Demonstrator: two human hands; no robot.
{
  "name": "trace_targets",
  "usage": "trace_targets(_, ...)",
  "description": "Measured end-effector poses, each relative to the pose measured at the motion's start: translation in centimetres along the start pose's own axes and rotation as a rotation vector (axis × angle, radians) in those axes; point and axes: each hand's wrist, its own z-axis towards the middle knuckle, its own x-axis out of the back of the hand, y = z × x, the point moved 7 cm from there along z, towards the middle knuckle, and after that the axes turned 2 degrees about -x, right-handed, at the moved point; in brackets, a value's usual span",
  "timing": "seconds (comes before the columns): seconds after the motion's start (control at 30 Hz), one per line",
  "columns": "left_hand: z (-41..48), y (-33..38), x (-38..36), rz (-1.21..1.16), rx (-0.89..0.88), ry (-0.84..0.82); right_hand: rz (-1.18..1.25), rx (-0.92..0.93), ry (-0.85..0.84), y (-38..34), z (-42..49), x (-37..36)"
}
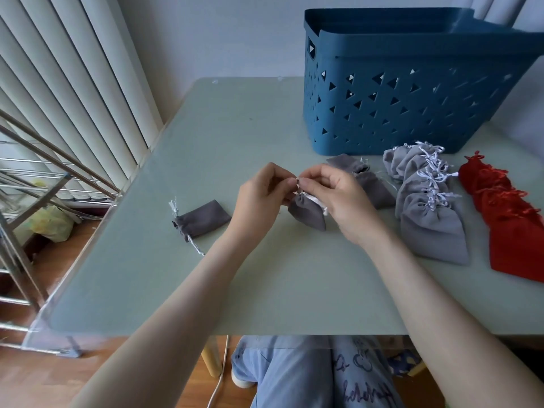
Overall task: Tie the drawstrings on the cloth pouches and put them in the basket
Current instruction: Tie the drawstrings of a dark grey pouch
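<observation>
I see a dark grey pouch (307, 213) at centre, neck gathered, white drawstring (298, 184) drawn up, second dark pouch (204, 218) flat at left, light grey pouches (429, 219) and red pouches (509, 219) overlapping right, blue basket (412, 92) far right.

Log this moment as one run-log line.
step: tying drawstring | left hand: pinches drawstring | right hand: pinches drawstring | dark grey pouch: between hands | basket: contents hidden

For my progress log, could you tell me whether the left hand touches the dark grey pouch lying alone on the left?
Apart. The head view shows a strip of table between the left hand and that dark grey pouch.
</observation>
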Motion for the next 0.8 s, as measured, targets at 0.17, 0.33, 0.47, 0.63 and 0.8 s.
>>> trace_targets(0.17,0.1,-0.9,-0.5,-0.057,0.111,-0.075,-0.086,0.076,0.025,-0.4,-0.1,0.3)
trace_targets(0.33,-0.2,-1.4,-1.2,-0.239,0.244,-0.186,-0.269,0.214,0.003,-1.2,-0.4,0.0)
trace_targets(0.47,-0.6,-1.5,-1.8,-0.209,0.269,-0.254,-0.404,0.332,0.030,-1.8,-0.5,-0.3)
trace_targets(0.63,-0.6,-1.0,-1.8,-0.103,0.202,-0.255,-0.422,0.348,0.059,-1.8,-0.4,-0.2)
trace_targets(0.8,-0.3,-1.0,-0.9,0.037,0.135,-0.112,-0.189,0.165,-0.001,-1.3,-0.3,0.1)
